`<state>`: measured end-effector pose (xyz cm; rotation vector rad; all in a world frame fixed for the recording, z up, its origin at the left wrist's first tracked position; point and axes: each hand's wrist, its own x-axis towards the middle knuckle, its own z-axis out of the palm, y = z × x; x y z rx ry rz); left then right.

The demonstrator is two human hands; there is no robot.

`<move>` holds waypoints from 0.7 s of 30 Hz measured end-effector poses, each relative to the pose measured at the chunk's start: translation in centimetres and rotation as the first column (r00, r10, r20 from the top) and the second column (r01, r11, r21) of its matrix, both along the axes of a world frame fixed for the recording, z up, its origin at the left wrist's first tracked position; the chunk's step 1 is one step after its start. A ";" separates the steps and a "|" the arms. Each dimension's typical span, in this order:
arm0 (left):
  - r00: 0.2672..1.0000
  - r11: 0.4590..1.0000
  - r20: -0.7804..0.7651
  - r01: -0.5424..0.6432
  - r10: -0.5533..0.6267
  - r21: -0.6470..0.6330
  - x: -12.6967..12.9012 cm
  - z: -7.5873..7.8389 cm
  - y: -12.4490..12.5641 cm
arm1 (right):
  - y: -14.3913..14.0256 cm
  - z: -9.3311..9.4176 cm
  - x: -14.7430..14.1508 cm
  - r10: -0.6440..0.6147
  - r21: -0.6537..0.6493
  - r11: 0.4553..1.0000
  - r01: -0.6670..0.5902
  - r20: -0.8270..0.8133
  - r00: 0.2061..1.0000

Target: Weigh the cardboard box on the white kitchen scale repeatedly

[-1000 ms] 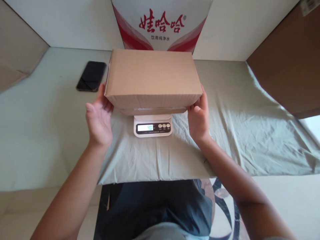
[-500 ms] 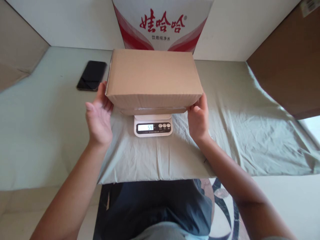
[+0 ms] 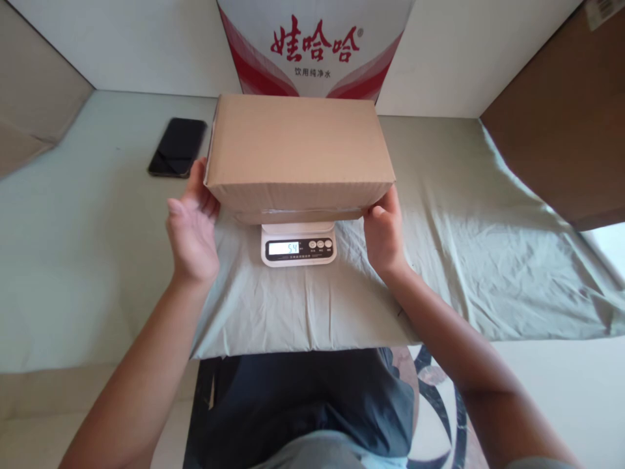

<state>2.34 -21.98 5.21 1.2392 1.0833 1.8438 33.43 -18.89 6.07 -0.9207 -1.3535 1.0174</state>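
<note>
Both hands stay where they were half a second ago and the scale's display again reads 54, though the right hand (image 3: 385,238) now presses closer to the cardboard box (image 3: 297,153), fingers loosely curled against its right end, while the left hand (image 3: 192,225) lies open and flat against its left end. There is one box, sitting between the two hands on one white scale (image 3: 299,244) atop a grey-green cloth (image 3: 463,260). One black phone (image 3: 178,147) lies far left, and one red-and-white carton (image 3: 315,45) stands behind.

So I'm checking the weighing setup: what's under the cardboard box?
Under the cardboard box sits a white scale, its display and buttons showing at the front. Its platform is covered by the box. The scale rests on a grey-green cloth.
</note>
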 end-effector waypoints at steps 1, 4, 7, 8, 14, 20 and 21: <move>1.000 1.000 -0.004 0.002 -0.002 -0.004 0.1 0.1 0.0 | 0.0 0.1 0.0 -0.004 -0.007 1.000 0.004 0.000 1.000; 1.000 1.000 -0.012 0.010 -0.010 -0.007 0.1 0.3 0.0 | -0.1 0.2 -0.1 -0.008 -0.015 1.000 0.007 -0.015 1.000; 1.000 1.000 -0.013 0.011 -0.011 -0.005 0.2 0.5 -0.1 | -0.1 0.1 -0.1 -0.004 -0.008 1.000 0.004 -0.017 1.000; 1.000 1.000 -0.011 0.006 -0.006 0.000 0.3 0.5 -0.1 | 0.0 0.1 -0.1 -0.002 -0.005 1.000 0.002 -0.018 1.000; 0.999 0.999 -0.008 0.039 -0.039 0.001 0.4 0.9 -0.5 | 0.0 -0.2 0.1 0.018 0.026 1.000 -0.016 -0.055 0.998; 0.999 0.999 0.002 0.034 -0.034 -0.005 0.8 0.8 -0.6 | -0.1 -0.2 0.1 0.001 -0.001 1.000 -0.001 -0.022 1.000; 1.000 1.000 0.007 0.026 -0.026 0.003 0.9 0.8 -0.6 | -0.1 -0.2 0.1 0.000 0.000 1.000 0.000 -0.027 1.000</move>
